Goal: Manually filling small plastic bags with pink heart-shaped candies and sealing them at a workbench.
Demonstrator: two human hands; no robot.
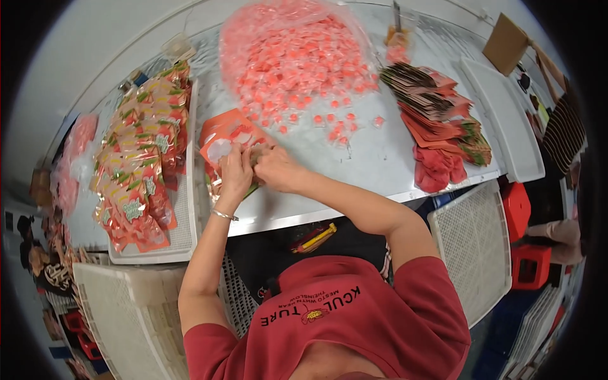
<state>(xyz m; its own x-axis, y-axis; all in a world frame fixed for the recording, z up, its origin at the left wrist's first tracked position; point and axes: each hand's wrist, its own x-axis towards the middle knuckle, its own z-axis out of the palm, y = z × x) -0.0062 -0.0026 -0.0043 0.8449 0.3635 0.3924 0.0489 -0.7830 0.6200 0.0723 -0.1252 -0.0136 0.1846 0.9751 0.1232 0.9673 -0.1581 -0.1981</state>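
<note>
My left hand (pixel 235 172) and my right hand (pixel 273 166) meet over an orange pouch (pixel 223 140) lying on the steel table (pixel 354 171). Both hands pinch the pouch's near edge, fingers closed on it. A bracelet sits on my left wrist. Just beyond the hands lies a large heap of small pink wrapped candies (pixel 297 63) on clear plastic, with a few loose ones scattered toward me.
A white tray (pixel 183 240) at left carries several filled orange pouches (pixel 142 158). A stack of flat empty pouches (pixel 437 114) lies at right, beside another white tray (pixel 506 120). Perforated white trays (pixel 475 240) stand below the table, near red stools (pixel 522 253).
</note>
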